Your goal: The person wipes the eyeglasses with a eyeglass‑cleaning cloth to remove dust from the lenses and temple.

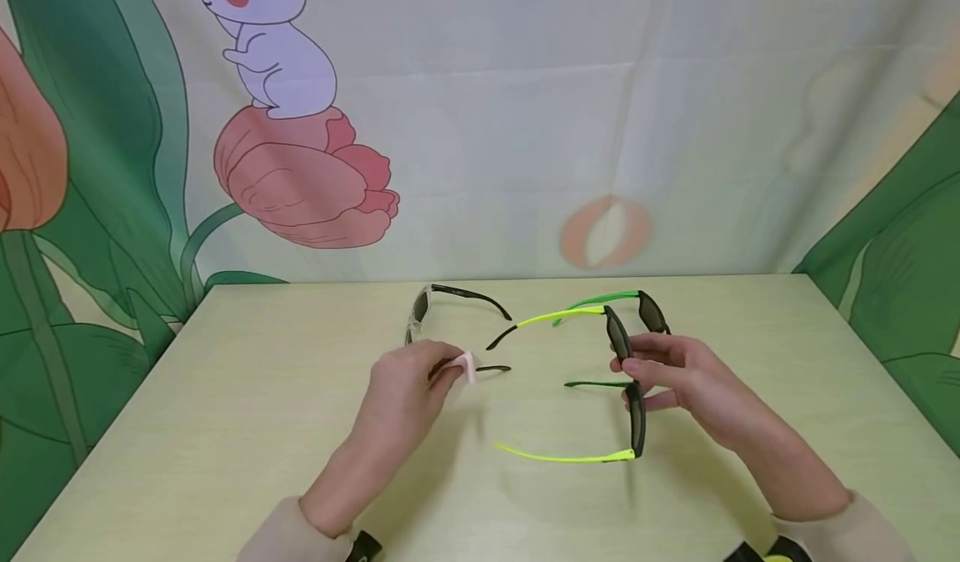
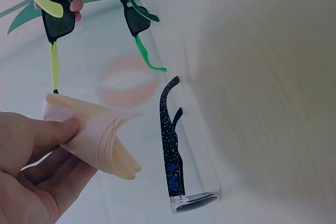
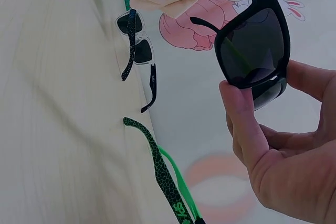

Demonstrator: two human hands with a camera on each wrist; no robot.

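My right hand pinches a pair of sunglasses by the middle of its black front, raised over the table. Both yellow temples are unfolded and point left; one has a black tip. In the right wrist view a dark lens sits above the thumb. My left hand pinches a folded pale pink cloth between thumb and fingers, a short way left of the yellow temples. In the head view this hand covers part of a clear-framed pair of sunglasses with black speckled temples.
Behind the right hand stands another pair of sunglasses, black in front with green temples, partly hidden. The pale wooden table ends at a printed cloth backdrop with flowers, leaves and a white animal. Shadows of both hands fall on the tabletop.
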